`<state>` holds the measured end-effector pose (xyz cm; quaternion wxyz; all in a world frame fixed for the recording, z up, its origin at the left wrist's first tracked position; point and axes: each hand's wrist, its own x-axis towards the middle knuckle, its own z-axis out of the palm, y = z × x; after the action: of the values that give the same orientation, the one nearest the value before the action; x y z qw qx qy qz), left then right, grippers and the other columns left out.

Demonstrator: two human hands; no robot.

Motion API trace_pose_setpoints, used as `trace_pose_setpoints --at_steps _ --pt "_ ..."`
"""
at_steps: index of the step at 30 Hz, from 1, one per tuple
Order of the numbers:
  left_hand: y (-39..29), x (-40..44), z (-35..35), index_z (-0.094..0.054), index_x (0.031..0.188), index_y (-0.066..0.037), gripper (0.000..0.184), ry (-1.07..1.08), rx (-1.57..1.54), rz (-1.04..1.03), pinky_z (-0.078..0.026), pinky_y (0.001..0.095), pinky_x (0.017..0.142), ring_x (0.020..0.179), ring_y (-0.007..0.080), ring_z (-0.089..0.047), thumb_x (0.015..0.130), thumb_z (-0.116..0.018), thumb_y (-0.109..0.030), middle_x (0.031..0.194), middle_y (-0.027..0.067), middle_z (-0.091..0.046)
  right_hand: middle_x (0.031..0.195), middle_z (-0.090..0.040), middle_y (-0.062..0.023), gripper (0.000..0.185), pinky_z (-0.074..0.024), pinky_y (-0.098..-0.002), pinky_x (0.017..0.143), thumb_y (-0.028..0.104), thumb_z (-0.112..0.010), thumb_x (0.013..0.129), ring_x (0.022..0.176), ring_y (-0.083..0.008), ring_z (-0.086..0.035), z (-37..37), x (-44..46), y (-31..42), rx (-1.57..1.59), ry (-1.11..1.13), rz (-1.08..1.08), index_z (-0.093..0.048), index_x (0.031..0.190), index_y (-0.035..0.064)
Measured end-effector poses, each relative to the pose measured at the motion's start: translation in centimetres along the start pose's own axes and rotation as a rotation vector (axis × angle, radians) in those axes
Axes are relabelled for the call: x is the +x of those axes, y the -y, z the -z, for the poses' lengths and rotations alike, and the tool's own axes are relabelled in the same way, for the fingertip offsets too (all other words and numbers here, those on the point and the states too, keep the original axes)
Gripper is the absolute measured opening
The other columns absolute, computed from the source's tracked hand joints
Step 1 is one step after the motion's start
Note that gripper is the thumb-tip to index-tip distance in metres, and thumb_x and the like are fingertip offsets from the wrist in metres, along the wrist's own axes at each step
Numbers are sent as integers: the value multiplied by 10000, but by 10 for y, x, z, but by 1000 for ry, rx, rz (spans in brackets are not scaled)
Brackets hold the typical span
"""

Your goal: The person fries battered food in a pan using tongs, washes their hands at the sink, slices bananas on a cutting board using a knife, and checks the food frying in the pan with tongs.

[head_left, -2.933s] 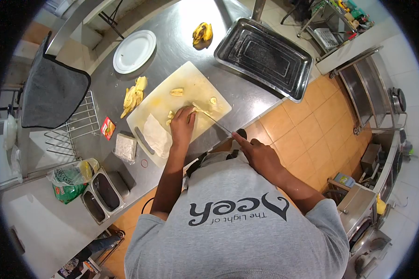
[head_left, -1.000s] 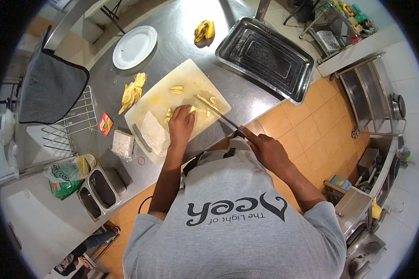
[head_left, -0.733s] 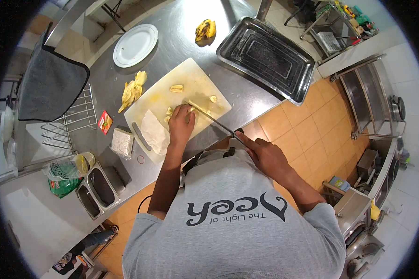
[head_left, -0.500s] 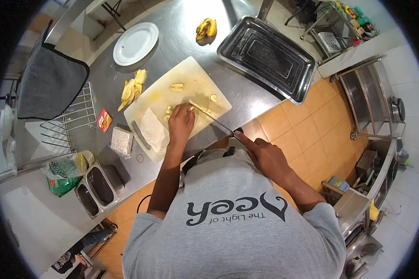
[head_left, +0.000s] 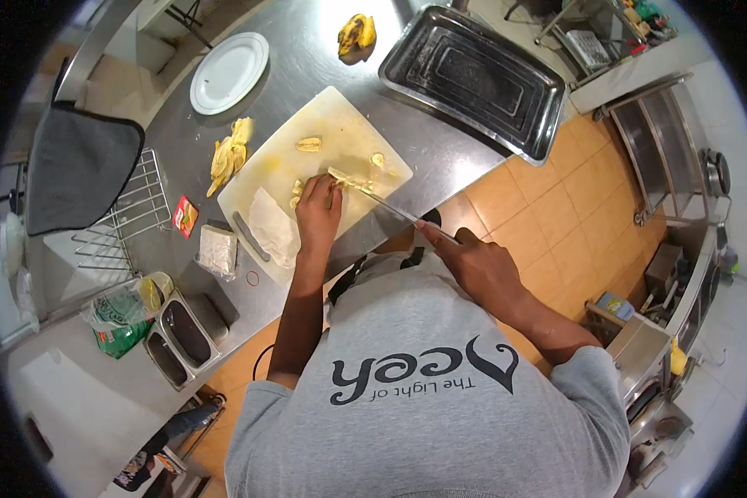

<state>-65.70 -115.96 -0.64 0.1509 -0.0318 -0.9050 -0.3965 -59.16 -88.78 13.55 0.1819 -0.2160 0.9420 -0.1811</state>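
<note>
My right hand (head_left: 481, 270) is closed around the handle of a long knife (head_left: 394, 211), whose blade reaches left over the cutting board. My left hand (head_left: 318, 217) rests on the white cutting board (head_left: 266, 168), fingers bent and drawn together at a cut banana piece (head_left: 346, 177) beside the blade tip. Its fingertips partly hide the piece. Small banana bits (head_left: 297, 191) lie left of these fingers. Farther up the board are a banana chunk (head_left: 309, 144) and a small round slice (head_left: 378, 159). A pale thin sheet (head_left: 272, 228) lies at the board's left side.
Banana peels (head_left: 230, 156), a white plate (head_left: 230, 73), ripe bananas (head_left: 356, 36) and a black tray (head_left: 477, 79) are on the steel table. A red packet (head_left: 185, 217) and a wrapped block (head_left: 217, 251) sit left. Metal containers (head_left: 187, 332) stand at lower left.
The view has shifted slightly. The knife blade has swung a little against the banana piece, and more of that piece shows beside my left fingertips. Both hands keep their places otherwise.
</note>
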Motion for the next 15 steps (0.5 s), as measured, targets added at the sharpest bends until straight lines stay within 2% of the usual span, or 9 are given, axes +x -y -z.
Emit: trace_pose_setpoints --at_steps 7,13,15 --pt "-3 0 0 -611 970 8 163 30 28 12 -522 344 693 780 273 -642 815 -658 -12 950 135 -625 835 -559 -144 631 -501 -399 482 95 -521 862 557 -299 -606 -10 4 -6 64 22 -12 -339 1443 260" --pt "-4 4 2 -619 981 -2 171 45 14 12 -529 339 705 791 267 -647 816 -660 -18 949 134 -627 823 -554 -134 608 -492 -389 464 107 -515 878 541 -289 -602 -36 18 -26 51 -51 27 -346 1437 280" --pt "-4 5 1 -622 990 -4 176 37 23 -3 -530 335 707 795 267 -649 818 -657 -18 953 132 -629 952 -591 -165 597 -526 -388 489 168 -525 900 619 -314 -642 -31 22 -30 54 -3 2 -319 1444 303"
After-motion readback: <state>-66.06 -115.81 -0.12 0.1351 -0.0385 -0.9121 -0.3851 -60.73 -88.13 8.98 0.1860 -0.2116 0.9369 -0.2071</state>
